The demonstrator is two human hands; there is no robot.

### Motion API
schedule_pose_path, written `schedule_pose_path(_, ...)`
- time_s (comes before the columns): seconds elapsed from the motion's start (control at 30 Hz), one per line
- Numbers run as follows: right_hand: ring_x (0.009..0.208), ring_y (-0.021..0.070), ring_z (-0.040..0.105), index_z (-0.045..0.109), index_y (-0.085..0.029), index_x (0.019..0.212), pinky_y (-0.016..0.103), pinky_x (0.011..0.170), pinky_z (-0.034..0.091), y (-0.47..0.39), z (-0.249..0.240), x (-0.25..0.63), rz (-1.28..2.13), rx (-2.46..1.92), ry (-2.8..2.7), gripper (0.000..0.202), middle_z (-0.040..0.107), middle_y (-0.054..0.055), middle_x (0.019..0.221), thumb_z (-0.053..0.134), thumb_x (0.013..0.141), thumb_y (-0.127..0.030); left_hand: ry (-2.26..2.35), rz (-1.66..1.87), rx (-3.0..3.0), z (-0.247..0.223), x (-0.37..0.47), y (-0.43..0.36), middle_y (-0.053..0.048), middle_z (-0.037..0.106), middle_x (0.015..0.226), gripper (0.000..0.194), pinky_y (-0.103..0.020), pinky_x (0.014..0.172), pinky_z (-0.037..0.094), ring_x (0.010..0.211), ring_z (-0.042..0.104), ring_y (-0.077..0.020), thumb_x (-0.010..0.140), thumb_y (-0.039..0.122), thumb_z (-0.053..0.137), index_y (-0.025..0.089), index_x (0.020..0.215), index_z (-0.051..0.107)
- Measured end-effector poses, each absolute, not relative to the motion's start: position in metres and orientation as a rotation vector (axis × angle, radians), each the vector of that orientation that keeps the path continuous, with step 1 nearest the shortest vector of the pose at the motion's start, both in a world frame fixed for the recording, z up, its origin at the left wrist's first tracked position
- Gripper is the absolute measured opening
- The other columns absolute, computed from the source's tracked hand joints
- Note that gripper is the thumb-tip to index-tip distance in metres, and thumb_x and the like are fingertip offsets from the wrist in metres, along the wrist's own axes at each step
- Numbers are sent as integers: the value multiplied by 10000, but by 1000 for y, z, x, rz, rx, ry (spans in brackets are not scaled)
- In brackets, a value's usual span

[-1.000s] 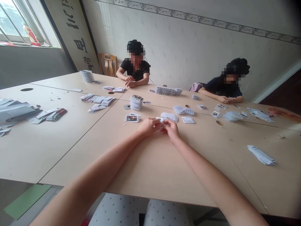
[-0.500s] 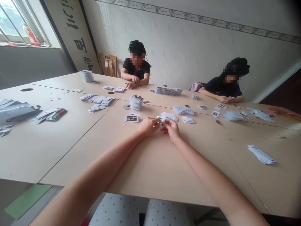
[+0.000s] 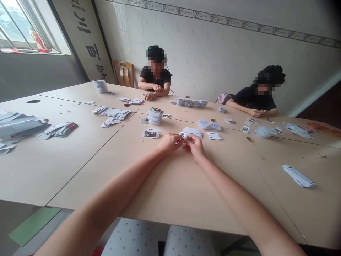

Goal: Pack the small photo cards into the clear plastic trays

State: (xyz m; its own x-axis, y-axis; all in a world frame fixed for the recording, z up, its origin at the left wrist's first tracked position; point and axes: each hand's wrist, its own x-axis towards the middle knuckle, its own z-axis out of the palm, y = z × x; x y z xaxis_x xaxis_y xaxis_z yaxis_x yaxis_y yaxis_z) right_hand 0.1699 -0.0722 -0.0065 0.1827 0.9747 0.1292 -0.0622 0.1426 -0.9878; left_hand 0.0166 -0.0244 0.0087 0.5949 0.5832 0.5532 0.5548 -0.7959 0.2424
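My left hand (image 3: pixel 170 142) and my right hand (image 3: pixel 194 145) meet over the middle of the table. Between their fingertips is a small white card (image 3: pixel 183 135) with a dark printed patch; both hands are closed on it, and the fingers cover much of it. Just behind the right fingers lies a spread of white cards (image 3: pixel 194 132). Left of my left hand are picture cards (image 3: pixel 150 134) lying flat, and behind those rises a stack of card packs (image 3: pixel 155 116). A white card with a black outline (image 3: pixel 214 136) lies to the right.
Two people sit across the table (image 3: pixel 149 181). Loose paper strips (image 3: pixel 20 124) cover its left side, near a fanned bundle (image 3: pixel 58 130). Packed stacks (image 3: pixel 192 103) stand towards the back. Clear plastic pieces (image 3: pixel 265 131) and a strip bundle (image 3: pixel 298 176) lie on the right.
My hands stay together on the small card, with only slight finger movement. The whole view has shifted a little; the piles on the table look the same.
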Motion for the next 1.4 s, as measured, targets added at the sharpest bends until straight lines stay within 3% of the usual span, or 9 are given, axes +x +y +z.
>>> schedule_pose_path(0.63, 503, 145, 621, 591, -205, 741, 242, 460, 445, -73, -6, 169, 998, -1154, -1069, 342, 641, -15, 701, 749, 651, -495, 1106, 956, 2532, 15, 25, -34, -45, 653, 644, 209, -238, 564, 372, 568, 550, -139, 808, 247, 508, 175, 676, 654)
schedule_pose_path(0.9, 498, 120, 598, 602, -203, 755, 236, 466, 451, -73, -5, 167, 1020, -1162, -1046, 350, 646, -19, 755, 756, 627, -491, 1264, 972, 2481, 18, 31, -43, -56, 639, 603, 269, -245, 504, 290, 494, 477, -126, 797, 270, 495, 168, 573, 604)
schedule_pose_path(1.2, 507, 132, 607, 619, -195, 778, 231, 457, 449, -75, 0, 167, 1038, -1163, -1021, 375, 667, 0, 728, 757, 622, -508, 1240, 991, 2535, 21, 29, -45, -50, 655, 683, 242, -247, 533, 315, 534, 504, -126, 819, 265, 499, 173, 648, 643)
schedule_pose_path(1.4, 514, 148, 608, 627, -195, 773, 251, 478, 466, -72, -4, 170, 1037, -1142, -996, 365, 662, 2, 679, 756, 620, -501, 1237, 1025, 2603, 18, 30, -44, -51, 671, 734, 225, -275, 662, 390, 591, 543, -136, 841, 240, 503, 178, 746, 697)
